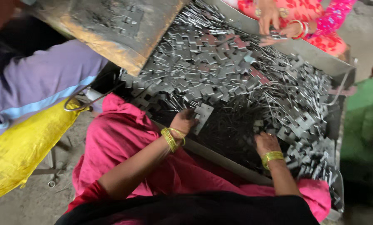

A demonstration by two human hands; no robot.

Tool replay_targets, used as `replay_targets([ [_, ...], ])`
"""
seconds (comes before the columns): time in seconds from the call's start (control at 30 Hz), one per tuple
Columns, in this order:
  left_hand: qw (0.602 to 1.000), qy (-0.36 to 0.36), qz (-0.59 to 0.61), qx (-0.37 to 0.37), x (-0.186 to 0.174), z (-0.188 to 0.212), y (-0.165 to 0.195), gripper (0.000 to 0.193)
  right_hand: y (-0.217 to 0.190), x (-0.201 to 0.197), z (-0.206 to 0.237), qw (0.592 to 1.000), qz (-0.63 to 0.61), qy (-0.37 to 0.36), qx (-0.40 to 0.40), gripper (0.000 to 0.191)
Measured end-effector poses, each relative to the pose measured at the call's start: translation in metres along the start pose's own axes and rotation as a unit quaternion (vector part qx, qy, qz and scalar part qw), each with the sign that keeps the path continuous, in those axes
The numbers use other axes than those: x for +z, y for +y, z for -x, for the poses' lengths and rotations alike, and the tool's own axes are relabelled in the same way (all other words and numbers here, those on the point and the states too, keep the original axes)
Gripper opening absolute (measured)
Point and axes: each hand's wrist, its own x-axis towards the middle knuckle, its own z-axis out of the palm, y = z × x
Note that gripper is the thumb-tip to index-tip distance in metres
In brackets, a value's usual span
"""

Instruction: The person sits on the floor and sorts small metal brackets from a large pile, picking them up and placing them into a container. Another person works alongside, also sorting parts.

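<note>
nearest the camera, black cloth [194, 210] and a pink garment [124, 141] are seen across the lap, w/ both forearms ringed by gold bangles [170, 138]. the left hand [183, 122] is closed on a flat grey hinge plate [203, 116], which is held by its edge just above the near rim of a big metal tray [219, 160]. the right hand [266, 143] is laid palm down inside the tray on dark loose metal, fingers bent among the pieces; whether anything is gripped can't be told. beyond the hands, a heap of hinge plates [219, 66] mixed w/ thin pins is spread over most of the tray. at left, a yellow sack [23, 154] and a lilac sleeve [40, 79] are seen beside a rusty metal block [111, 29] that overhangs the tray's left corner. at the far rim, another person's hands [278, 25], in a pink floral sleeve [320, 21] w/ bangles, are placed on the pile. a green surface [365, 116] is seen at right.
</note>
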Motion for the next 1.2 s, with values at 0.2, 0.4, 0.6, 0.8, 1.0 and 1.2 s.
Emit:
replay_targets([
  [0.2, 0.996, 0.028, -0.088, -0.007, -0.043, -0.002, 0.027, 0.061, -0.026, -0.089, 0.013, 0.938, -0.272, 0.181, 0.120, 0.017],
  [0.4, 0.998, 0.036, 0.051, 0.015, -0.082, 0.008, 0.050, 0.058, -0.111, -0.075, -0.003, 0.921, -0.311, 0.082, 0.218, 0.037],
  [0.6, 0.976, 0.134, -0.120, 0.122, -0.119, -0.044, 0.130, 0.052, -0.137, -0.075, -0.039, 0.972, -0.210, 0.004, 0.109, 0.047],
  [0.8, 0.818, 0.356, -0.419, 0.166, -0.132, -0.152, 0.229, 0.047, -0.127, -0.042, -0.044, 0.963, -0.211, -0.013, 0.167, 0.029],
  [1.0, 0.659, 0.469, -0.566, 0.163, -0.126, -0.133, 0.262, 0.053, -0.104, -0.034, -0.032, 0.638, -0.721, 0.213, 0.168, 0.039],
  [1.2, 0.730, 0.258, -0.518, 0.363, -0.066, -0.034, 0.213, 0.028, -0.214, -0.056, -0.108, 0.925, -0.139, 0.352, 0.045, 0.055],
])
